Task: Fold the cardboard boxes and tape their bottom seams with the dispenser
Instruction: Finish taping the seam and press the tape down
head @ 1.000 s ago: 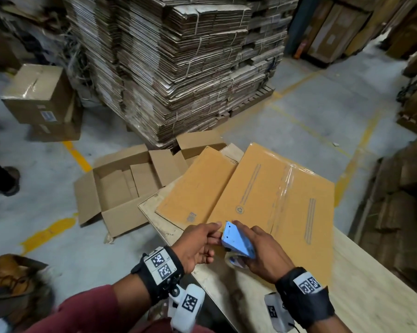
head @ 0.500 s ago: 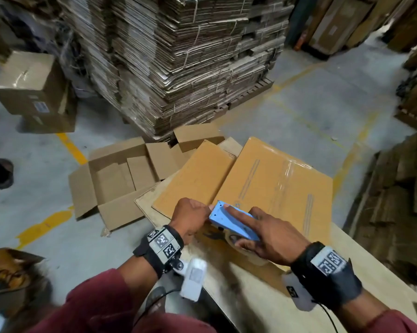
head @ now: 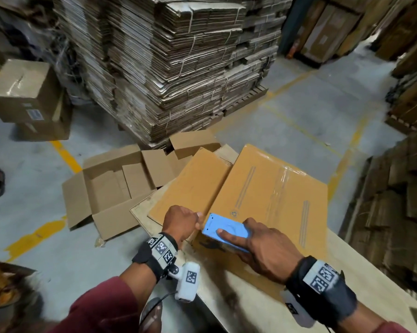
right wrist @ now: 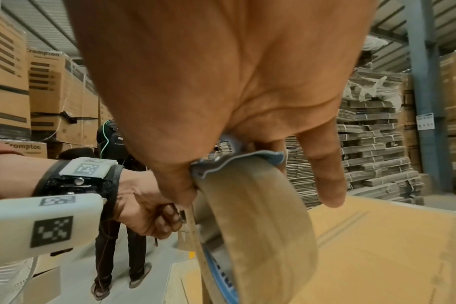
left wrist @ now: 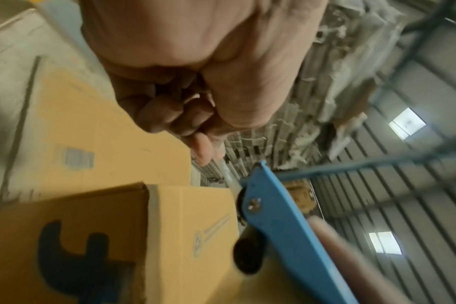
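Observation:
A tan cardboard box (head: 274,188) lies on the wooden table (head: 250,313), with one flap (head: 193,186) spread to the left and a clear tape strip along its middle. My right hand (head: 262,246) grips the blue tape dispenser (head: 226,230) over the box's near left corner, index finger laid along its top. The tape roll (right wrist: 261,216) hangs under my palm in the right wrist view. My left hand (head: 182,221) is curled tight just left of the dispenser's nose, and its fingers (right wrist: 164,218) pinch the loose tape end by the box's edge (left wrist: 190,226).
An open brown box (head: 111,186) lies on the floor left of the table. A tall pallet of flat cartons (head: 178,68) stands behind. Sealed boxes (head: 22,92) sit far left; a person (right wrist: 117,226) stands there. More carton stacks (head: 395,188) line the right.
Both hands have moved forward and down onto the box's near left corner. The dispenser has tipped from upright to lying nearly flat over the box top.

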Action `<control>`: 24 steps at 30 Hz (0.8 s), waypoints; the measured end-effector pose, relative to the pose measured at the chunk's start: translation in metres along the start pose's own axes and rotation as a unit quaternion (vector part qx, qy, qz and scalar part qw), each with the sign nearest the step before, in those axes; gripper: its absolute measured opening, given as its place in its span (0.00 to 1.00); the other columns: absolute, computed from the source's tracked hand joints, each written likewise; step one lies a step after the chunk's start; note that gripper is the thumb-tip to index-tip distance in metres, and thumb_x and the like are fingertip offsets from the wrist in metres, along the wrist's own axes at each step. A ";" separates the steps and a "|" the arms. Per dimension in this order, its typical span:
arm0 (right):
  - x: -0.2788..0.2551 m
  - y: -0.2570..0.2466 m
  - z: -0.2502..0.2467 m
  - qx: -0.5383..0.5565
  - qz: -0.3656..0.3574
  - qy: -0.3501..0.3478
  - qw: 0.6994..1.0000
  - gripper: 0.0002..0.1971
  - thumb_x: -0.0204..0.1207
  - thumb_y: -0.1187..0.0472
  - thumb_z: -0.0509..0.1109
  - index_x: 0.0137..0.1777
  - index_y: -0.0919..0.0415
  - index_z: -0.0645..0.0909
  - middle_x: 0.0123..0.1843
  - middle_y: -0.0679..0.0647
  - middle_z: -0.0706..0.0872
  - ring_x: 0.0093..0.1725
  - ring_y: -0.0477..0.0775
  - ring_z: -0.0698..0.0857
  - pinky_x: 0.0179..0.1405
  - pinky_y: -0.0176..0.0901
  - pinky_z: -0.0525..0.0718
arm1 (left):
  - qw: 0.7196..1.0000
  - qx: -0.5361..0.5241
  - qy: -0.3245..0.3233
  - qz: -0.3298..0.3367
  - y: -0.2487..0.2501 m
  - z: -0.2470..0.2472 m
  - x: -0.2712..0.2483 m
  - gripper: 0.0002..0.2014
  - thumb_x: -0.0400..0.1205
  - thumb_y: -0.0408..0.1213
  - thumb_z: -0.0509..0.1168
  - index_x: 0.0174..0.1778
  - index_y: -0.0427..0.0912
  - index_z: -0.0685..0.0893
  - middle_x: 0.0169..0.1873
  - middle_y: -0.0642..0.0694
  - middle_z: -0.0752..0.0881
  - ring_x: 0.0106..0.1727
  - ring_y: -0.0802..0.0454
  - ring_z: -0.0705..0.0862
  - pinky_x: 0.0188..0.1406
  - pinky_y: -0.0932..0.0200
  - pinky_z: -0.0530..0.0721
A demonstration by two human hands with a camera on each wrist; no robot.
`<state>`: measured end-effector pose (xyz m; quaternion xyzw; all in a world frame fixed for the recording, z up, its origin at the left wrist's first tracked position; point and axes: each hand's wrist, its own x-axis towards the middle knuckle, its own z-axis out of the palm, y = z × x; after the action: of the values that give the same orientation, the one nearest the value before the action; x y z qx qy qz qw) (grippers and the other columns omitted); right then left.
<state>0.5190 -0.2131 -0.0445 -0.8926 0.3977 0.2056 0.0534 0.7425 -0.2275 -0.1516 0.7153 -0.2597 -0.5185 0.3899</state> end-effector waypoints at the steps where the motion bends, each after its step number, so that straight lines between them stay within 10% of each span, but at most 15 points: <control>1: 0.001 0.000 0.002 0.002 -0.001 -0.002 1.000 0.29 0.81 0.35 0.40 0.83 0.21 0.42 0.59 0.56 0.73 0.45 0.63 0.79 0.38 0.49 0.72 | 1.000 0.008 0.000 0.003 0.000 0.000 0.002 0.08 0.82 0.36 0.76 0.38 0.38 0.90 0.28 0.45 0.92 0.25 0.53 0.82 0.33 0.62 0.78; 7: -0.029 0.016 0.008 0.033 0.010 -0.004 0.999 0.25 0.87 0.32 0.41 0.82 0.19 0.39 0.59 0.53 0.70 0.47 0.60 0.79 0.39 0.50 0.78 | 0.995 0.043 0.084 -0.013 -0.018 -0.055 0.032 0.11 0.83 0.37 0.73 0.36 0.39 0.93 0.33 0.43 0.93 0.33 0.46 0.89 0.31 0.58 0.82; 12: -0.041 0.040 0.028 0.010 0.026 -0.044 0.999 0.26 0.88 0.33 0.45 0.81 0.17 0.38 0.60 0.54 0.70 0.52 0.61 0.80 0.39 0.48 0.77 | 0.999 0.033 0.007 0.003 -0.023 -0.045 0.030 0.15 0.83 0.42 0.74 0.34 0.38 0.92 0.25 0.48 0.89 0.20 0.54 0.75 0.25 0.62 0.73; 15: -0.040 0.045 0.032 0.023 0.035 -0.052 0.998 0.26 0.87 0.31 0.46 0.80 0.15 0.40 0.60 0.52 0.70 0.54 0.59 0.80 0.43 0.49 0.80 | 0.999 0.045 0.015 0.011 -0.029 -0.026 0.029 0.24 0.73 0.56 0.82 0.26 0.38 0.86 0.25 0.44 0.88 0.26 0.47 0.81 0.32 0.56 0.78; 24: -0.033 0.029 0.047 0.000 0.049 -0.053 0.997 0.26 0.87 0.35 0.49 0.82 0.19 0.46 0.61 0.53 0.72 0.53 0.62 0.81 0.38 0.48 0.71 | 0.988 0.115 0.083 0.052 -0.056 -0.017 0.024 0.20 0.71 0.58 0.83 0.36 0.46 0.87 0.39 0.48 0.91 0.44 0.45 0.89 0.49 0.53 0.87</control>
<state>0.4631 -0.1975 -0.0719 -0.8599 0.4375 0.2550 0.0644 0.7649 -0.2097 -0.2077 0.7815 -0.3213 -0.4025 0.3521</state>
